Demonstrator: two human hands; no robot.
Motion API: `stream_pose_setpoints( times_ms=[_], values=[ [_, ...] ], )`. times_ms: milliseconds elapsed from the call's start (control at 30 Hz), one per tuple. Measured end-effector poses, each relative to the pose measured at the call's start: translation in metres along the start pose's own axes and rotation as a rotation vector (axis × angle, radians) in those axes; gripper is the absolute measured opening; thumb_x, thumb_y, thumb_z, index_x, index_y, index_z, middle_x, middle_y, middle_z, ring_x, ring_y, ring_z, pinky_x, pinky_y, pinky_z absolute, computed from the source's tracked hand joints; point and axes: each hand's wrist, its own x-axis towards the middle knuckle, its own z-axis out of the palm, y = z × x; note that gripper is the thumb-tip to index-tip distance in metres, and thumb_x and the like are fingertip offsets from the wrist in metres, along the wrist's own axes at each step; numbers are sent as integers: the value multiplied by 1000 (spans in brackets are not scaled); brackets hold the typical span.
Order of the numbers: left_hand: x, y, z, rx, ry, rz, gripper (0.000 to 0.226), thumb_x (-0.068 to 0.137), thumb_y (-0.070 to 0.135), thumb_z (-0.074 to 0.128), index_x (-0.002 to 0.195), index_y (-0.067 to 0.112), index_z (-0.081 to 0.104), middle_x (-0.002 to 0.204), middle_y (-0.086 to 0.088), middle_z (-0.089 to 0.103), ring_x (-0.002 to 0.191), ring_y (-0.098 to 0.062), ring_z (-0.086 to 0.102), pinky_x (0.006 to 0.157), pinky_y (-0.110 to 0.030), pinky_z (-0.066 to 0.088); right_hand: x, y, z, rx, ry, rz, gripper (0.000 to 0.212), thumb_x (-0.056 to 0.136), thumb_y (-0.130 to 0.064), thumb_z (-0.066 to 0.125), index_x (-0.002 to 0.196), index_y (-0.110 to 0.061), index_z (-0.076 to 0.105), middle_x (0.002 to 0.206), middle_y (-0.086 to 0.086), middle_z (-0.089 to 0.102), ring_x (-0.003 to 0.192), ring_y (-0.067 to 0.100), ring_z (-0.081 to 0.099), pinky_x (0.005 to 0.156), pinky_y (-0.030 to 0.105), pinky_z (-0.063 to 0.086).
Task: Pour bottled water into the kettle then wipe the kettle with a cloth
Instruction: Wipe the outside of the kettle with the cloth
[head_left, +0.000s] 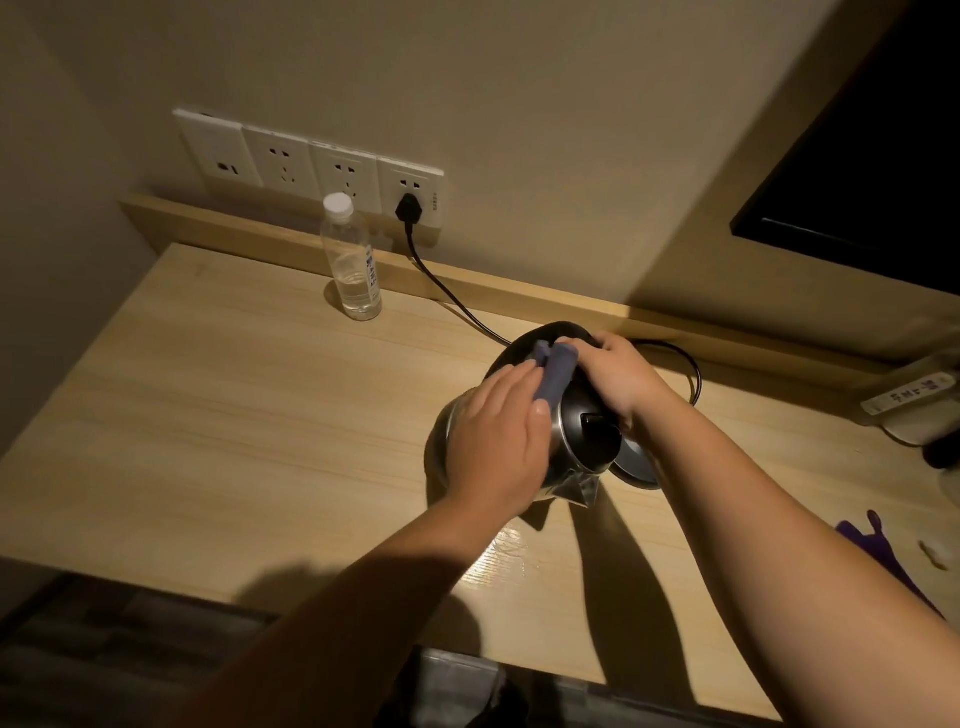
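A steel kettle (576, 441) with a black lid stands on the wooden desk (234, 415), tilted toward me, spout at the near side. My left hand (493, 441) lies flat on the kettle's left side, pressing a blue-grey cloth (556, 371) against the body. My right hand (621, 376) grips the kettle's black handle at the far side. A clear water bottle (352, 260) with a white cap stands upright at the back left, a little water in its bottom.
The kettle's base (636, 462) peeks out at the right, its black cord (447, 291) running to the wall sockets (311, 166). A wet patch (506, 556) shines on the desk near me. A purple cloth (878, 551) and a remote (909, 397) lie at the right.
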Motion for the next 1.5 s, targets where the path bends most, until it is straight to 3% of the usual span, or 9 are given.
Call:
stream_pose_setpoints(
  times_ms=[167, 267, 333, 600, 800, 1033, 1133, 1333, 1500],
  values=[
    [4, -19, -4, -8, -19, 1, 48, 100, 32, 24, 138, 19, 49, 138, 2, 54, 127, -12, 45, 105, -33, 38, -2, 2, 5, 92, 37, 27, 30, 89, -40, 60, 106, -16, 58, 97, 13, 67, 86, 30, 66, 77, 41, 54],
    [5, -49, -7, -114, -25, -244, 43, 101, 34, 24, 136, 27, 47, 134, 5, 54, 117, -10, 49, 94, -33, 46, -4, 1, 7, 150, 32, 43, 28, 93, -38, 57, 109, -15, 57, 92, 8, 67, 77, 24, 66, 64, 32, 52],
    [0, -55, -8, -113, -9, -271, 44, 100, 37, 22, 138, 29, 43, 137, 7, 52, 121, -9, 47, 96, -31, 44, -4, -2, 10, 131, 25, 33, 29, 94, -39, 56, 109, -15, 57, 91, 8, 66, 73, 22, 65, 59, 29, 48],
    [-21, -16, 0, 61, 38, 55, 51, 100, 34, 23, 145, 18, 39, 150, 0, 43, 141, -14, 31, 117, -36, 23, -3, -4, 13, 84, 36, 28, 36, 91, -43, 57, 114, -15, 57, 92, 9, 67, 78, 25, 66, 61, 31, 50],
    [-27, -66, 7, -150, 77, -335, 57, 97, 49, 13, 149, 33, 27, 155, 12, 30, 143, -5, 23, 113, -45, 32, -2, -2, 11, 175, 45, 67, 18, 94, -39, 56, 100, -23, 51, 86, 6, 65, 76, 24, 66, 65, 33, 52],
    [-34, -5, 10, 23, 65, 33, 55, 99, 33, 23, 151, 16, 23, 158, 1, 20, 148, -12, 6, 120, -34, 6, 5, 0, 14, 136, 67, 62, 34, 91, -41, 58, 113, -15, 54, 93, 11, 66, 83, 27, 66, 70, 35, 52],
    [-31, -18, 12, 91, 44, 127, 54, 97, 30, 25, 150, 15, 21, 158, -6, 26, 148, -17, 9, 121, -38, 9, 8, 2, 14, 155, 74, 80, 37, 90, -40, 59, 115, -13, 55, 95, 13, 68, 85, 29, 67, 72, 36, 53],
    [-29, -74, 10, -164, 45, -332, 58, 96, 42, 14, 152, 31, 18, 159, 8, 23, 145, -8, 19, 115, -44, 28, 10, 1, 14, 190, 83, 114, 30, 89, -39, 60, 106, -16, 53, 92, 13, 68, 82, 31, 69, 78, 43, 57],
    [-26, -43, 11, -115, 89, -231, 57, 97, 42, 13, 152, 28, 21, 159, 10, 21, 146, -3, 9, 119, -42, 21, 12, -4, 15, 164, 102, 148, 36, 90, -41, 58, 112, -12, 54, 89, 13, 66, 77, 28, 66, 66, 34, 52]
  ],
)
